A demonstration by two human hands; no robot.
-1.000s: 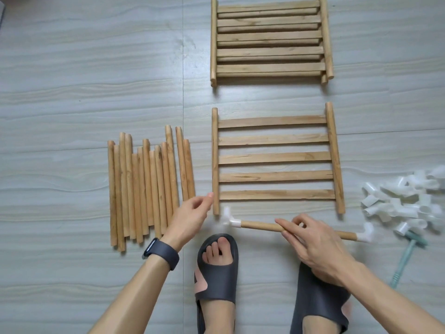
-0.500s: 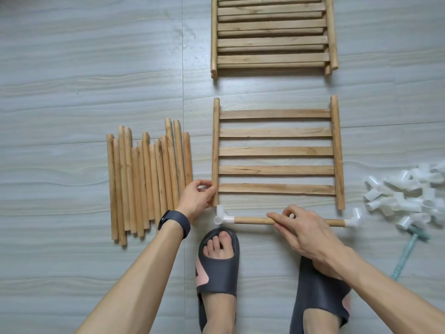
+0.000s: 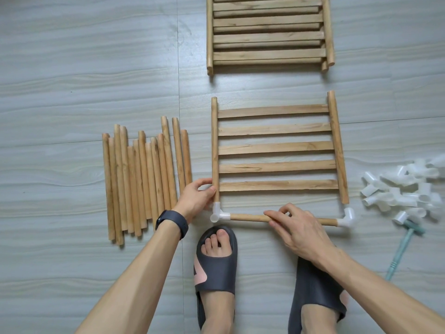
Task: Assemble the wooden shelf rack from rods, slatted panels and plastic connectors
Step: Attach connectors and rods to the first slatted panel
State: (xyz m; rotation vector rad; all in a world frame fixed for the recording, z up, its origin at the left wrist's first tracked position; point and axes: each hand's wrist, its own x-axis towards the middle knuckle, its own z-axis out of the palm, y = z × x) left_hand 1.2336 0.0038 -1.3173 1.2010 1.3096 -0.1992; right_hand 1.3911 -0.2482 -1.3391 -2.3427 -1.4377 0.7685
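A slatted wooden panel (image 3: 277, 148) lies flat on the floor in front of me. My left hand (image 3: 196, 200) grips the near end of its left side rail. That rail end sits in a white plastic corner connector (image 3: 218, 213). From this connector a wooden rod (image 3: 248, 217) runs to the right to a second white connector (image 3: 346, 217), which lies just below the panel's right rail, apart from it. My right hand (image 3: 296, 227) holds the rod near its middle, fingers curled over it.
Several loose rods (image 3: 144, 182) lie side by side at the left. A stack of slatted panels (image 3: 268, 32) is at the top. A heap of white connectors (image 3: 407, 189) and a teal mallet (image 3: 401, 247) are at the right. My slippered feet (image 3: 215, 266) stand below the rod.
My left hand moved from the floor onto the panel's left rail. The rod with its connectors was brought up to the panel, and the left connector now sits on the rail end.
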